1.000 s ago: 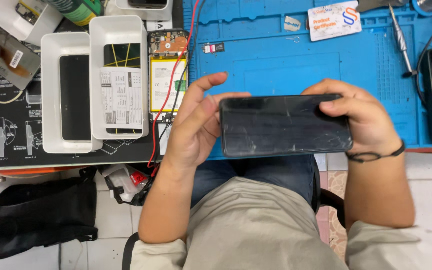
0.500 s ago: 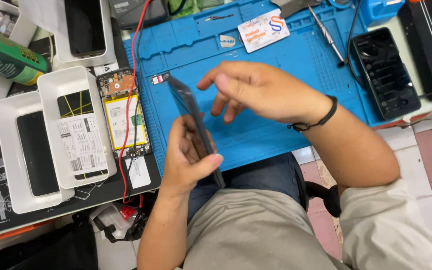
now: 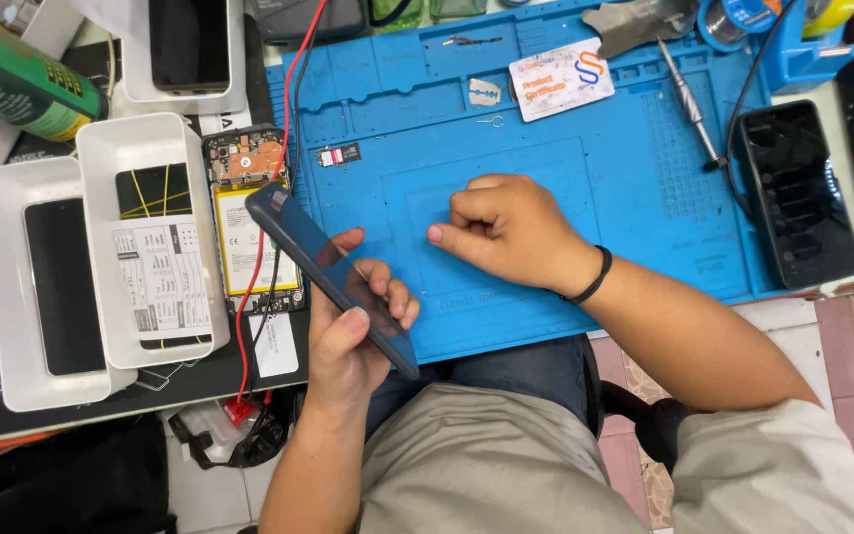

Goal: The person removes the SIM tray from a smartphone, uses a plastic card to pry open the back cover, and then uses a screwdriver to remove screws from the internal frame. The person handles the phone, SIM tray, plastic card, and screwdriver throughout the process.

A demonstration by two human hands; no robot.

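Observation:
My left hand (image 3: 348,341) grips a dark blue phone back cover (image 3: 323,272), held tilted on edge over the left end of the blue work mat (image 3: 565,158). Just beyond it lies an opened phone (image 3: 247,222) showing its battery and circuit board, with red and black wires clipped to it. My right hand (image 3: 508,229) rests on the mat with its fingers curled in a loose fist and nothing visible in it; a black band sits on that wrist.
Two white box halves (image 3: 140,148) (image 3: 2,188) with dark phones stand at the left. A green can (image 3: 12,84) lies at top left. A black phone (image 3: 798,193), a screwdriver (image 3: 689,104), a white card (image 3: 560,77) and a small chip (image 3: 338,155) sit on or beside the mat.
My right hand let go of the dark cover and drew into a fist on the mat. The left hand keeps the cover, now tilted more toward the opened phone.

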